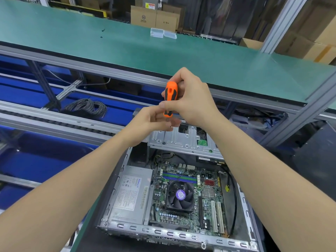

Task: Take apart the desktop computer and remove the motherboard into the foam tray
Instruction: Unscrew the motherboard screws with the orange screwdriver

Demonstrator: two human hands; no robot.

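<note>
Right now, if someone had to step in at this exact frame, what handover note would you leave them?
Right hand: grips the orange screwdriver by its handle.
Left hand: pinches it just below the handle, steadying the shaft.
The tip sits on a screw in the metal drive bracket at the far end of the case.
Done: the case is open.
Left: that screw, probably the bracket, then the motherboard, which is still in the case with its cooler fan, beside the power supply.
No foam tray is in view.
</note>
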